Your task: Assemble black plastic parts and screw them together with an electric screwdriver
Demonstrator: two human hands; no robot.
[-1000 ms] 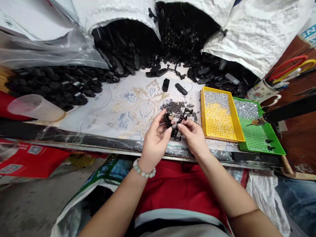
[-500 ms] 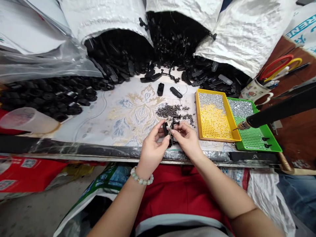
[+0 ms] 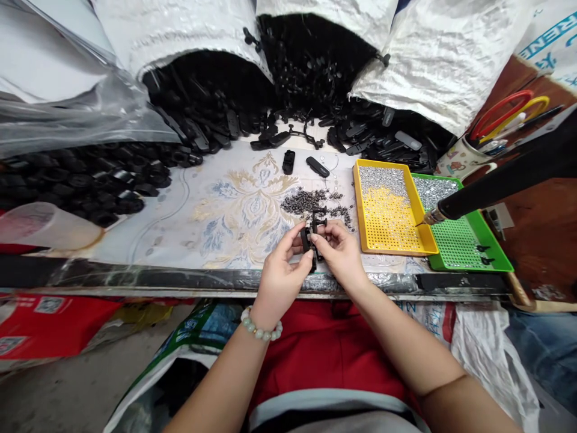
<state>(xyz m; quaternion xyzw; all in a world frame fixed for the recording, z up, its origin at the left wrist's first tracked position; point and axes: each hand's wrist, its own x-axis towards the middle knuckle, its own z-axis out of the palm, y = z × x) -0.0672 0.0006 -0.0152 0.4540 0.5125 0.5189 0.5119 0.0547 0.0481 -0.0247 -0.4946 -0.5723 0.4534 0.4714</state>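
Note:
Between the fingers of my left hand (image 3: 283, 264) is a small black plastic part (image 3: 306, 239), held near the front edge of the table. My right hand (image 3: 338, 249) grips a slim black bracket (image 3: 320, 222) with short pegs, its thumb pressed close to the left hand's part. The two pieces are side by side; whether they touch is hidden by my fingers. Just beyond my fingertips lies a heap of small dark metal pieces (image 3: 304, 200). Farther back, a black block (image 3: 289, 162) and an oblong black cover (image 3: 318, 166) rest on the patterned cloth.
A yellow tray (image 3: 435, 248) and a green tray (image 3: 505, 264) hold small silvery pieces at right, with an electric screwdriver (image 3: 464, 201) hanging over them. Black parts spill from white sacks (image 3: 189, 30) behind. A plastic cup (image 3: 54, 227) lies at left beside piled black rings (image 3: 81, 183).
The black part in my left hand has turned slightly and come closer to my right thumb. The whole view has shifted a little; both hands stay in nearly the same place.

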